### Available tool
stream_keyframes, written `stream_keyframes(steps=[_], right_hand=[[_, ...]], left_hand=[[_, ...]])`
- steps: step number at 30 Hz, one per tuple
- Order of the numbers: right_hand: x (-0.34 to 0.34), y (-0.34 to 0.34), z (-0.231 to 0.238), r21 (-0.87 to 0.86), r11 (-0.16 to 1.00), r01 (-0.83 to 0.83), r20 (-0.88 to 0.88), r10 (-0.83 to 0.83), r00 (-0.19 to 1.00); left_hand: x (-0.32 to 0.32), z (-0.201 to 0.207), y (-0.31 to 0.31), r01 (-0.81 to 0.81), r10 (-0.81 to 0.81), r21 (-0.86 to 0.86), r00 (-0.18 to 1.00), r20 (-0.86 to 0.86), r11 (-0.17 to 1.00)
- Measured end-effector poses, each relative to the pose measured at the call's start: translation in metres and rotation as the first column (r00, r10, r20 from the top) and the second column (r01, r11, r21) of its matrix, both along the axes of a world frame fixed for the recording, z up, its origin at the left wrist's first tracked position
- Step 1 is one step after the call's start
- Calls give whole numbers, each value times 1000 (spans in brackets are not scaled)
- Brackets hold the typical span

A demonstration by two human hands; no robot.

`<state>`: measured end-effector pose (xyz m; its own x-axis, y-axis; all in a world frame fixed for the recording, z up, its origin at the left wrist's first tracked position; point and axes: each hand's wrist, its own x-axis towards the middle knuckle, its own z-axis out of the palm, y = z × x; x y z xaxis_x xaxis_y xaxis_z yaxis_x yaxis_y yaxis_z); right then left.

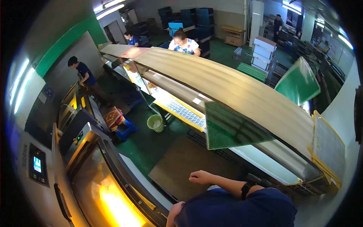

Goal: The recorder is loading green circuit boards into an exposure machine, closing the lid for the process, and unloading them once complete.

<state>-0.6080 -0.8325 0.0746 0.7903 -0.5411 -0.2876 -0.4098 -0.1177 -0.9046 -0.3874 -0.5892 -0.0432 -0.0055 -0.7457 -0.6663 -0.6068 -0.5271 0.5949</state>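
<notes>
My right hand is held out in front of my body, its fingers curled in with nothing visible in them. A black watch sits on that wrist. Below the hand lies a brown floor mat. Of my left arm only a bare stretch shows at the lower edge, beside the machine's frame; my left hand is out of the picture. To my left stands a machine with a glass-like top panel glowing bright yellow.
A long wooden-topped bench with a lit shelf runs ahead. Green translucent sheets hang from it. A green basket and blue stool stand on the floor. A control panel is at left. Several people work farther off.
</notes>
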Motion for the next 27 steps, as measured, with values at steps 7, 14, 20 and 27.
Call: stream_keyframes(steps=[7, 14, 20, 27], right_hand=[[-53, -40, 19, 291, 911, 293, 412, -396, 821], [-69, -109, 81, 675, 638, 371, 599, -767, 229], [-52, -214, 111, 823, 400, 404, 467, -881, -80], [-93, -130, 112, 794, 537, 286, 382, -806, 453]], left_hand=[[-12, 22, -24, 50, -48, -80, 999, 16, 996], [-15, 23, -25, -98, 97, -67, 995, -7, 993], [-27, 61, -79, -50, 55, -143, 998, 26, 988], [-15, 88, -171, -363, 254, -96, 795, -550, 927]])
